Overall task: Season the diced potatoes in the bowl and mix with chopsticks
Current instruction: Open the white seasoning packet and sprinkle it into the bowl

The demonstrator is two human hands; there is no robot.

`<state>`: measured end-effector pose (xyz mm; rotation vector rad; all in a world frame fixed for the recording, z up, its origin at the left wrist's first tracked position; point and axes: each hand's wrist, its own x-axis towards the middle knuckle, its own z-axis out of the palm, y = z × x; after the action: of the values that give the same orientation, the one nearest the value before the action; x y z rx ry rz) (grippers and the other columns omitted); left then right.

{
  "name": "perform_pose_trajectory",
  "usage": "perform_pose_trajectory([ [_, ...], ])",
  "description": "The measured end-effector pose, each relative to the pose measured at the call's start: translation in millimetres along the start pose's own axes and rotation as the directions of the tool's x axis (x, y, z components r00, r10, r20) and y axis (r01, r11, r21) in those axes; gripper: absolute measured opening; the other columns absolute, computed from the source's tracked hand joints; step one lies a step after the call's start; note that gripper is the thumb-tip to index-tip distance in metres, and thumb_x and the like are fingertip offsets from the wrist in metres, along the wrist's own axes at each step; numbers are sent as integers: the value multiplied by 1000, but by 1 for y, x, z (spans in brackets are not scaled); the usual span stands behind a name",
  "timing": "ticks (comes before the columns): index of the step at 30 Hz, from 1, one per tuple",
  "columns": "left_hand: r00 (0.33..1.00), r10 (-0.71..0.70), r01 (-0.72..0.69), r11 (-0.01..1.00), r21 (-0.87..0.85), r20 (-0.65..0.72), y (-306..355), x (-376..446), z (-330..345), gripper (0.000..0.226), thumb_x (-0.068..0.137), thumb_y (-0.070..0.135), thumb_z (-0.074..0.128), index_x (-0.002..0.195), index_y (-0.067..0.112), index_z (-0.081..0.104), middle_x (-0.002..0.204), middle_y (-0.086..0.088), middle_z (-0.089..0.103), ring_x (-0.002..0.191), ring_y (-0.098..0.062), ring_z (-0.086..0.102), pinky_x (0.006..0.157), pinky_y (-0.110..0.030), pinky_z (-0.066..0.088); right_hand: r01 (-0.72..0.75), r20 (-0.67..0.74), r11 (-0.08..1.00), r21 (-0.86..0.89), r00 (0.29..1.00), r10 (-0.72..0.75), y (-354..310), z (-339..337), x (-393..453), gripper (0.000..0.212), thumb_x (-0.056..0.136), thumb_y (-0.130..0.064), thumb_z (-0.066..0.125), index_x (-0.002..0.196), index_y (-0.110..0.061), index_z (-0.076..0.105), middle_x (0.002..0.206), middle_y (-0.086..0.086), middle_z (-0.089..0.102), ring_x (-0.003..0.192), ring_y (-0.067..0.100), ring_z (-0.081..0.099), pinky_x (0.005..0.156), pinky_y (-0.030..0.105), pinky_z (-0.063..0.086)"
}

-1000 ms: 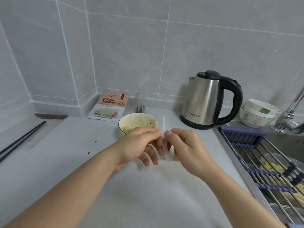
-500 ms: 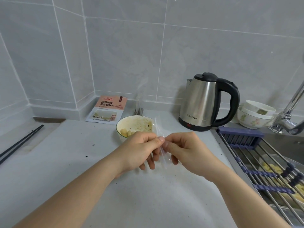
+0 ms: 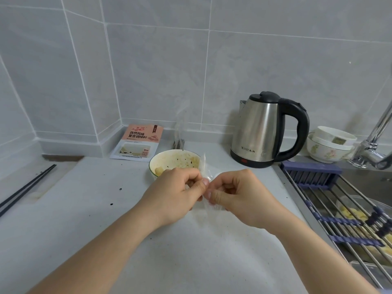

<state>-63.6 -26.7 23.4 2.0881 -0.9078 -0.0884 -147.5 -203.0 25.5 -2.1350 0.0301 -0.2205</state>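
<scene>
Near the bowl (image 3: 174, 161) rim, both hands (image 3: 209, 193) pinch a clear packet (image 3: 205, 205).

The bowl (image 3: 174, 161) is set mid-worktop (image 3: 84, 209), the seasoning packet (image 3: 139, 142) behind-left, the kettle (image 3: 263, 130) right, the chopsticks (image 3: 25, 188) at the left edge.

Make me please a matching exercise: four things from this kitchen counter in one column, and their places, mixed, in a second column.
1. chopsticks
2. kettle
3. seasoning packet
4. clear plastic bag

a. pinched between both hands
b. far left on the counter
c. leaning in the wall corner
d. right of the bowl

Pairs: 1-b, 2-d, 3-c, 4-a
</scene>
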Motion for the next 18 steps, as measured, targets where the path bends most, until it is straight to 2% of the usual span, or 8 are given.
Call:
perform_pose_trajectory([
  [4, 1000, 21, -21, 1000, 10, 6, 2, -1, 0, 30, 103, 35, 52, 77, 25, 63, 79, 8, 72, 62, -11, 70, 70, -41, 57, -7, -11, 1000, 12, 1000, 7, 1, 0, 1, 10, 89, -27, 79, 80, -23, 79, 76, -1, 77, 81, 34, 71, 78, 58, 59],
  [7, 1000, 22, -22, 1000, -5, 17, 1, 0, 0, 30, 105, 33, 50, 78, 27, 63, 78, 13, 71, 63, -9, 71, 70, -38, 56, -2, -18, 1000, 24, 1000, 2, 1, 0, 1, 12, 89, -31, 79, 80, -23, 79, 78, 0, 78, 78, 38, 68, 75, 57, 60],
  [10, 999, 29, -29, 1000, -11, -14, 0, 1, 1, 31, 105, 31, 49, 77, 28, 60, 72, 11, 67, 64, -6, 70, 64, -30, 51, 3, -39, 999, 52, 999, -1, 2, 0, 2, 16, 90, -34, 78, 80, -21, 77, 73, -2, 75, 63, 22, 59, 64, 44, 54],
  [13, 999, 43, -44, 999, -20, -30, 0, 1, 1, 31, 106, 28, 48, 78, 24, 60, 72, 11, 67, 60, -3, 66, 54, -16, 40, 7, -41, 994, 113, 999, -3, 1, 1, 2, 17, 92, -32, 76, 81, -19, 75, 69, -2, 72, 60, 14, 55, 59, 35, 48],
  [16, 999, 39, -40, 995, -94, -20, 0, 3, 0, 29, 107, 24, 48, 82, 18, 63, 79, 11, 70, 62, -11, 70, 51, -18, 44, -9, -24, 979, 205, 1000, 14, -3, 1, 1, 19, 95, -29, 73, 81, -16, 74, 73, 10, 71, 56, 11, 52, 56, 25, 47],
  [18, 999, 30, -33, 989, -142, -20, 1, 4, -1, 28, 106, 23, 50, 83, 16, 65, 80, 5, 71, 61, -17, 70, 51, -19, 45, -52, -24, 962, 266, 998, 60, -5, 1, 0, 21, 97, -27, 71, 82, -11, 72, 63, 4, 60, 53, 9, 48, 51, 18, 44],
])
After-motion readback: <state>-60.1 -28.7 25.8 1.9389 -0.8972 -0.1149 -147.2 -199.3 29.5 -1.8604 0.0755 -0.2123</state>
